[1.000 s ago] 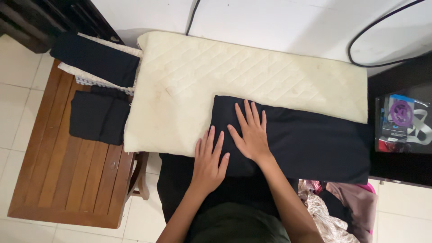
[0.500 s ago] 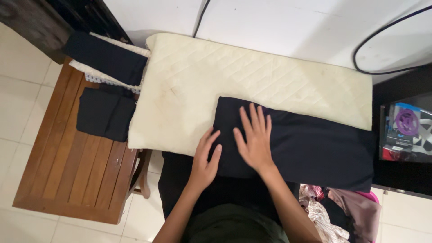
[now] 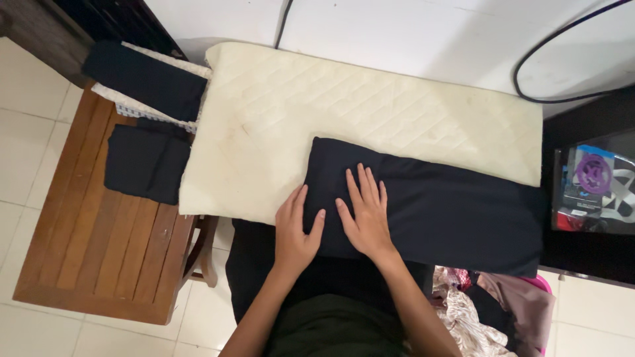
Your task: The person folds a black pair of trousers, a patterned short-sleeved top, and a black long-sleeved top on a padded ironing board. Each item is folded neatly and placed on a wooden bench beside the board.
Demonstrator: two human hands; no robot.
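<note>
A folded black cloth [image 3: 450, 208] lies across the near right part of a cream quilted pad [image 3: 370, 112]. My right hand [image 3: 365, 215] rests flat on the cloth near its left end, fingers spread. At the cloth's left edge, my left hand [image 3: 296, 231] lies flat with fingers apart, half on the cloth and half on the pad. Neither hand grips anything.
A wooden slatted table [image 3: 99, 244] stands at the left with a folded black garment [image 3: 147, 164] and another black piece on white patterned cloth [image 3: 142, 82]. A pile of mixed clothes [image 3: 489, 307] sits at lower right. A dark shelf with a box [image 3: 595, 188] is at the right; a black cable [image 3: 529, 59] runs over the white wall.
Both hands have slid a little toward me and to the left over the black cloth. The cloth lies as before.
</note>
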